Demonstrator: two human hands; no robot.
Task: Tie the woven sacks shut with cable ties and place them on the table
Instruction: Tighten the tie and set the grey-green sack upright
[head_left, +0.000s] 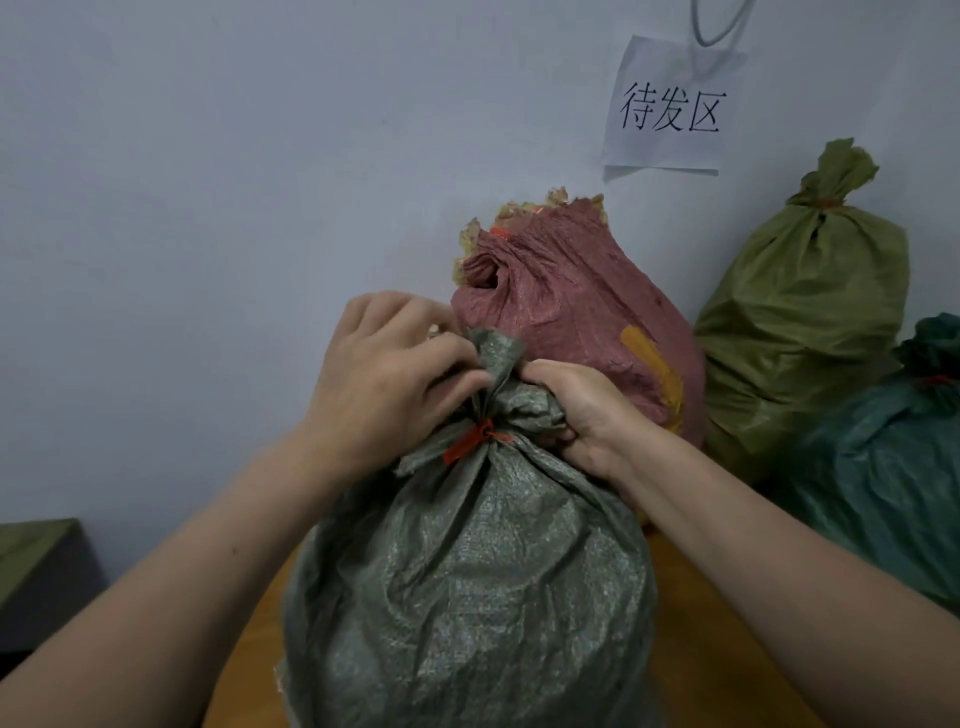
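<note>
Grey-green sack (467, 587) stands on table (727, 649) at 6 o'clock, orange cable tie (470, 440) cinched; left hand (384, 384) and right hand (576, 410) clamp its bunched neck — looks soft, bulky, probably weighty, best gripped there.

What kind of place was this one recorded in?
Probably a packing or dispatch corner: a paper sign on the wall reads 待发区 (awaiting dispatch), tied woven sacks stand against the wall, and both hands grip a grey-green sack on a wooden table.

Dim, flat, bluish indoor light, soft shadows, slight overall blur, wide-angle bending at edges.
</note>
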